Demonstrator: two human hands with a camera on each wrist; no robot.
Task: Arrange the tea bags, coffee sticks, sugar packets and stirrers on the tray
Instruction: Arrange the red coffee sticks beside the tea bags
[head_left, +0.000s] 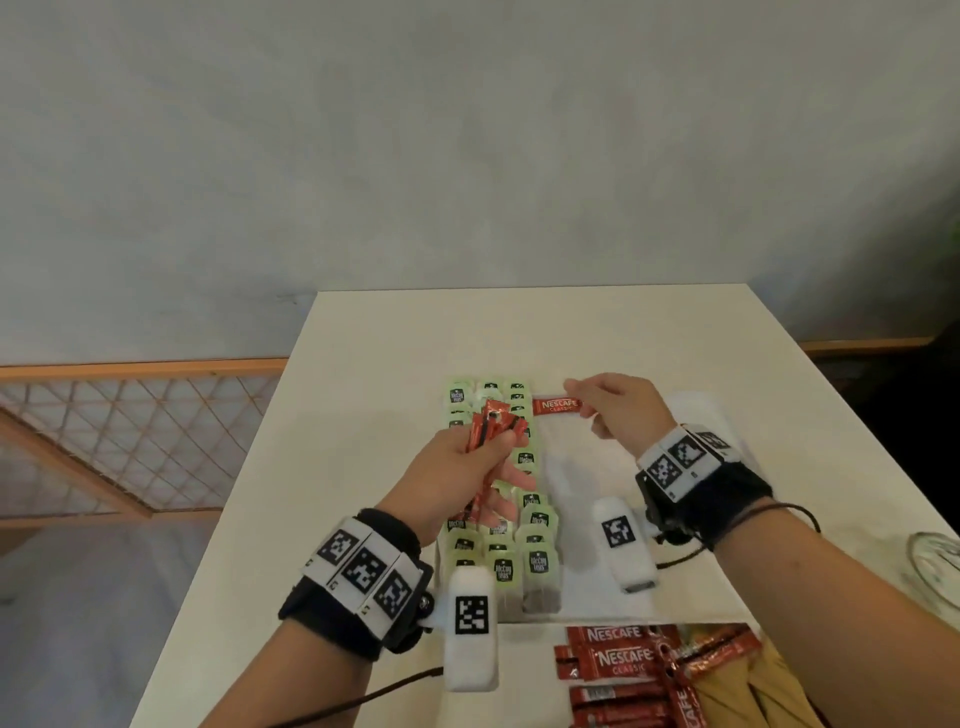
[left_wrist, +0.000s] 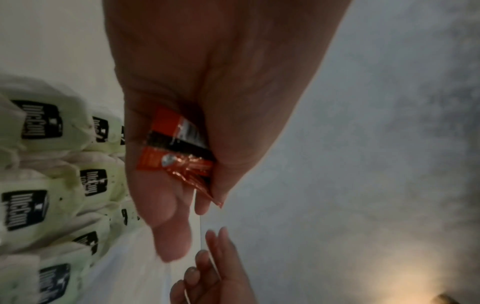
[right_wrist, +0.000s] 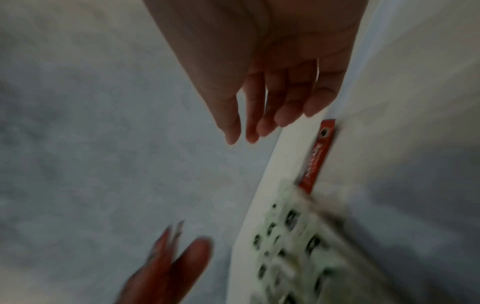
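Loose coffee sticks (head_left: 618, 670) lie nearest on the table (head_left: 363, 415). Left hand (head_left: 467, 467) grips a bundle (head_left: 491, 423) that could slip; right hand (head_left: 618, 410), fingers relaxed beside the placed stick (head_left: 557, 406), risks nudging it askew.

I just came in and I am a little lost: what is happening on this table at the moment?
A person is filling a white tray with drink supplies. Green tea bags already lie in rows along its left part. The left hand grips a small bundle of red coffee sticks above the tea bags. The right hand is at one coffee stick lying at the tray's far end; its fingers look released or nearly so. More coffee sticks wait in a pile at the table's near edge.
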